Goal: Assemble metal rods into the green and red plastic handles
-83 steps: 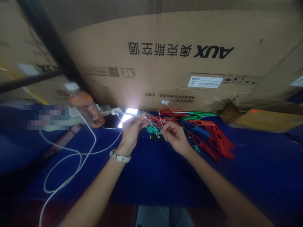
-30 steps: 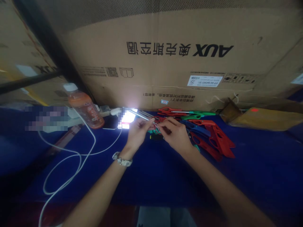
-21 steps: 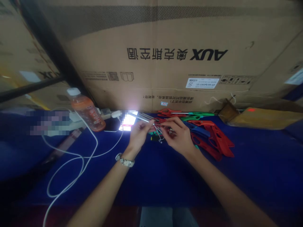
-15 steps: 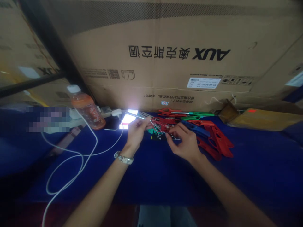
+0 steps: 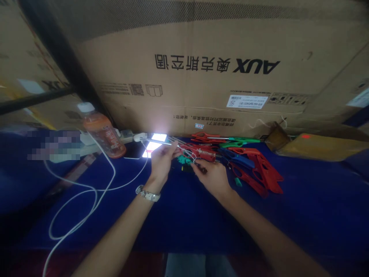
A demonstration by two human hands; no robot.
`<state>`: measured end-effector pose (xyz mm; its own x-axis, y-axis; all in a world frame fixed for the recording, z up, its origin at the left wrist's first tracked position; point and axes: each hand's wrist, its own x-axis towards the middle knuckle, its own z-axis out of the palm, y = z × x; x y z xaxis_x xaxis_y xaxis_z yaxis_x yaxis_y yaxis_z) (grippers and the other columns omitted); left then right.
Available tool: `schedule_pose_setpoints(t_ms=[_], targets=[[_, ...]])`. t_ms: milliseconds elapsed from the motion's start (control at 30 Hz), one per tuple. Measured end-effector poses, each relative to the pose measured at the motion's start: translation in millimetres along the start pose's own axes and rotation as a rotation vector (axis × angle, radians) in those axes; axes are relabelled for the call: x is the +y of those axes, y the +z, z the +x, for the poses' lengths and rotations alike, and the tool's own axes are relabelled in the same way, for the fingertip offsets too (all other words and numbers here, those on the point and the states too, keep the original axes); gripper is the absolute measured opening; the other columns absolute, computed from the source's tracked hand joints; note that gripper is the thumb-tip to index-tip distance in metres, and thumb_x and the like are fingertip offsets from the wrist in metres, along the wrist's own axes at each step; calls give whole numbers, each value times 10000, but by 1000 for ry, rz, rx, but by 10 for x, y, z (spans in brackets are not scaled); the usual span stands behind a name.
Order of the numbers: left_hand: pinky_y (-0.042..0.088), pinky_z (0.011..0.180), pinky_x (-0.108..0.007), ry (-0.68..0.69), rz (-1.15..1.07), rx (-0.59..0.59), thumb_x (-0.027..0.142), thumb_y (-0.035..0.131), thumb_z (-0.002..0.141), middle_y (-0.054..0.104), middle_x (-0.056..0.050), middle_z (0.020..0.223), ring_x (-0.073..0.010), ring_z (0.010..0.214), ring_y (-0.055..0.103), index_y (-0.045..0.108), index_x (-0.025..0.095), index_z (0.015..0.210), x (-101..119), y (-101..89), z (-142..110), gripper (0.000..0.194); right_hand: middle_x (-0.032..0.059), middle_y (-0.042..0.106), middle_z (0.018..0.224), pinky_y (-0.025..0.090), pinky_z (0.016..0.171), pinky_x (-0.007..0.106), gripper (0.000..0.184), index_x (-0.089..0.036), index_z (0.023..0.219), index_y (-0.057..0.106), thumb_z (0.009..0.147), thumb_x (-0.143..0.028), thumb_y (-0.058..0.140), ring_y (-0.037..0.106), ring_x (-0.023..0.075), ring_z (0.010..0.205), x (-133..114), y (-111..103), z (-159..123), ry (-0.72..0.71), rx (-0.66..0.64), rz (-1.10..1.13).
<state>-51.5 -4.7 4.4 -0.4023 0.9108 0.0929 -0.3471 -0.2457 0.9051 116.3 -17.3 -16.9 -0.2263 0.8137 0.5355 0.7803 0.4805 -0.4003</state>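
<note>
My left hand (image 5: 161,163), with a watch on its wrist, is closed around a thin metal tube (image 5: 157,142) that points left over a bright phone screen. From the tube's right end run loose white wires (image 5: 188,153). My right hand (image 5: 211,177) pinches at the lower end of these wires, its fingertips partly hidden. Just behind the fingers lies a red plastic housing (image 5: 207,154), like a stick lighter's. Small green pieces (image 5: 184,159) lie between the hands. To the right are red lighter shells (image 5: 263,173) and a blue one (image 5: 240,158).
A lit phone (image 5: 154,144) lies behind my left hand. An orange drink bottle (image 5: 104,134) stands tilted beside a power strip, with a looping white cable (image 5: 96,200). A large carton (image 5: 201,34) walls off the back. A yellow packet (image 5: 319,147) lies at the right.
My right hand has moved left and slightly down, closer to my left hand. A small green piece and more of the red housing now show. My left hand has shifted slightly left.
</note>
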Motion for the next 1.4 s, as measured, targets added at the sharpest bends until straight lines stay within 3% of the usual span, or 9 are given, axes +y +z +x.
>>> schedule_pose_setpoints(t_ms=[133, 267, 500, 733, 800, 900, 1000, 1233, 1400], targets=[[624, 693, -273, 17, 93, -42, 394, 893, 622, 726, -28, 671, -140, 627, 710, 720, 111, 732, 16, -23, 23, 349, 16, 798, 811, 524, 633, 242, 177, -227, 962, 768, 912, -308, 619, 736, 169, 633, 107, -43, -34, -132, 119, 57], [626, 695, -291, 20, 127, -63, 404, 881, 639, 730, -36, 687, -154, 643, 718, 724, 110, 765, 35, -38, 44, 356, 20, 791, 788, 522, 602, 234, 186, -224, 1029, 740, 926, -276, 594, 730, 161, 610, 149, -67, -37, -153, 151, 74], [628, 708, -301, 17, 139, -75, 411, 869, 651, 732, -44, 696, -160, 658, 720, 709, 111, 755, 32, -64, 56, 355, 1, 726, 718, 539, 576, 231, 131, -195, 972, 697, 862, -244, 645, 697, 139, 578, 151, -66, -40, -50, 48, 411], [628, 690, -282, 30, 146, -77, 385, 863, 668, 727, -48, 677, -158, 650, 721, 711, 125, 723, 26, -58, 57, 307, 19, 740, 776, 532, 474, 267, 169, -203, 919, 701, 836, -350, 706, 645, 139, 480, 97, -83, -60, 187, -75, 746], [630, 696, -288, 29, 149, -81, 389, 863, 667, 725, -48, 672, -161, 652, 722, 709, 126, 718, 29, -60, 59, 309, 26, 750, 813, 536, 510, 268, 129, -205, 910, 721, 859, -321, 690, 666, 144, 527, 78, -109, -62, 130, -42, 641], [630, 694, -288, 18, 148, -93, 381, 865, 661, 725, -47, 676, -159, 650, 718, 710, 125, 718, 41, -63, 61, 305, 25, 744, 893, 530, 619, 251, 105, -234, 918, 754, 885, -239, 655, 701, 148, 702, 61, -170, -51, -53, 58, 307], [628, 686, -281, -6, 156, -104, 381, 870, 652, 721, -46, 661, -151, 626, 709, 706, 122, 703, 61, -64, 62, 311, 25, 713, 922, 484, 589, 219, 136, -262, 933, 777, 898, -247, 646, 686, 128, 744, 76, -221, -29, -150, 123, 98], [628, 706, -288, -47, 142, -135, 411, 891, 617, 722, -42, 657, -149, 629, 708, 710, 115, 714, 84, -65, 56, 361, 18, 700, 895, 472, 591, 207, 181, -283, 1001, 790, 939, -272, 620, 650, 100, 706, 159, -211, -9, -261, 122, 83], [627, 721, -300, -60, 107, -137, 393, 888, 624, 731, -54, 685, -156, 651, 715, 712, 120, 716, 80, -57, 46, 338, 34, 676, 902, 476, 610, 239, 179, -313, 998, 796, 940, -306, 627, 616, 133, 757, 199, -181, 2, -285, 179, 15]])
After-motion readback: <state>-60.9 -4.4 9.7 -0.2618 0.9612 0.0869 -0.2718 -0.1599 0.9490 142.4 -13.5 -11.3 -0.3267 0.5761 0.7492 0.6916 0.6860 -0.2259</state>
